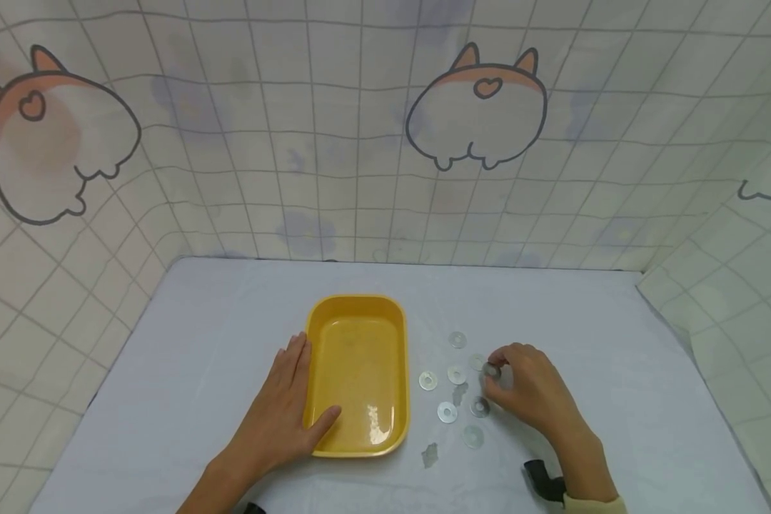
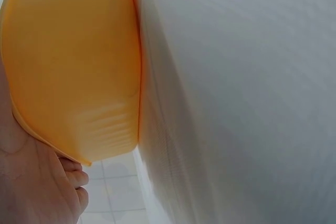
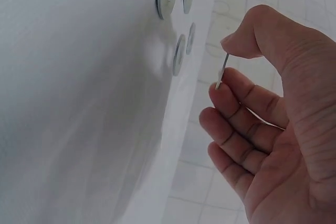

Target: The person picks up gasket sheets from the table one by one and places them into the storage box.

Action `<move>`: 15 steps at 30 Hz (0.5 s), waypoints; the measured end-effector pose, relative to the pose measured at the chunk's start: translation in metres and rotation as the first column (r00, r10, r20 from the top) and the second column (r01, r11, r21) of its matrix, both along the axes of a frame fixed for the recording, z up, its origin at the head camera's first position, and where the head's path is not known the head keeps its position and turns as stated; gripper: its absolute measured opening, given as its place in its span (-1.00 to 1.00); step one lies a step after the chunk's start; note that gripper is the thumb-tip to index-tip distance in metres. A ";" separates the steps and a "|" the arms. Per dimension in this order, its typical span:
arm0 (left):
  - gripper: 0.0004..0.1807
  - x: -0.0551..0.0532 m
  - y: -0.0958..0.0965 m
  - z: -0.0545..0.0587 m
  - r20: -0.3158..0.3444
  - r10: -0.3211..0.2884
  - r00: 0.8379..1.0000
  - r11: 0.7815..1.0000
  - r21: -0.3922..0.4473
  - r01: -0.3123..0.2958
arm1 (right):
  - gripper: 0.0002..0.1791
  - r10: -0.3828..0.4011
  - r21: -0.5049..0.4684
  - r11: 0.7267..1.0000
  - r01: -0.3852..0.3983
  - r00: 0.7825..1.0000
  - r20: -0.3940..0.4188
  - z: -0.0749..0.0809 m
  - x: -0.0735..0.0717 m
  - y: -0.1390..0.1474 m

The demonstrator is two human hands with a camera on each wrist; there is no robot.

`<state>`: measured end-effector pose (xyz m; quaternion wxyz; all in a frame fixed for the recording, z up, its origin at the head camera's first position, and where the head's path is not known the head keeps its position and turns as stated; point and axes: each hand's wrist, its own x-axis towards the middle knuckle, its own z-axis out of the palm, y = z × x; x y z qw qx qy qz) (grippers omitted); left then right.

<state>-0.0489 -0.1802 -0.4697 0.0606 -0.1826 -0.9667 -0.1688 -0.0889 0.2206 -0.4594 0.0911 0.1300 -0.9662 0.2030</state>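
A shallow yellow tray lies on the white tabletop. My left hand rests along its left edge, fingers straight against the outer side and thumb over the rim. In the left wrist view the tray's side rises beside that hand. Right of the tray, my right hand pinches a flat metal washer between thumb and fingertips, held just off the table. Several more washers lie scattered there, among them a bright one, a darker one and a dull one.
Two grey patches show on the table cover, one patch near the tray's lower right. By the right wrist is a black curved piece. A tile-patterned curtain with cartoon animals encloses the table's back and sides.
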 end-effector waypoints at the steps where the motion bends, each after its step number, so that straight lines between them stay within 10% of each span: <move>1: 0.18 0.000 0.000 0.000 0.000 0.000 1.000 1.000 0.001 0.000 | -0.80 0.001 -0.002 1.000 -0.001 1.000 0.003 0.001 0.000 0.000; 15: 0.19 0.000 0.000 0.002 0.029 0.005 1.000 1.000 0.008 -0.006 | -0.76 0.008 -0.012 1.000 -0.008 1.000 0.011 0.004 0.001 -0.010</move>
